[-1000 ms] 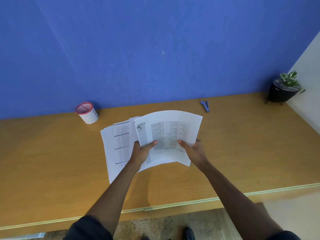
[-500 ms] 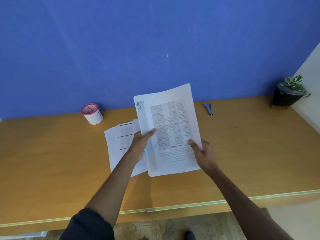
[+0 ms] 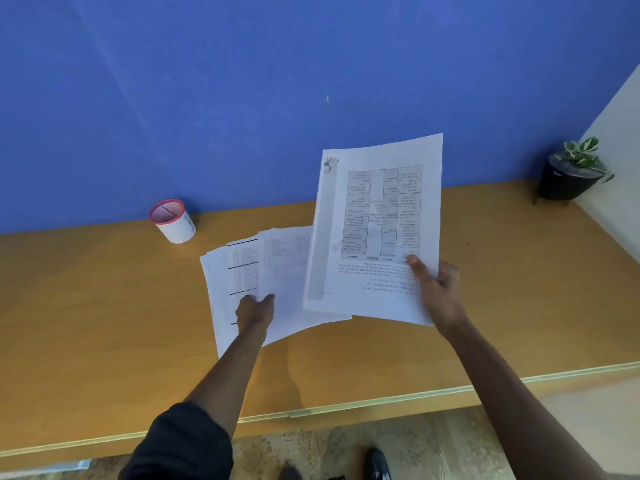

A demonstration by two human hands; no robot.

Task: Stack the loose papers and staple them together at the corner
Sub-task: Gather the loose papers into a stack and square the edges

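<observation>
Right hand (image 3: 437, 292) held its grip pinched on a raised sheaf of papers (image 3: 377, 230); left hand (image 3: 255, 311), at nine o'clock, gripped loose papers (image 3: 242, 271) lying on the surface (image 3: 104, 306).

two hands (image 3: 254, 311), one raised sheaf of papers (image 3: 377, 233), one spread of loose sheets (image 3: 242, 271) on the table (image 3: 104, 323), one mesh cup (image 3: 172, 220), one potted plant (image 3: 571, 174).

An office or study corner is showing here: a long orange-brown wooden desk (image 3: 104, 306) is standing against a plain blue wall (image 3: 242, 81), carrying a red-rimmed white mesh pen cup (image 3: 172, 220), printed white paper sheets (image 3: 242, 271) and a black potted plant (image 3: 571, 174).
</observation>
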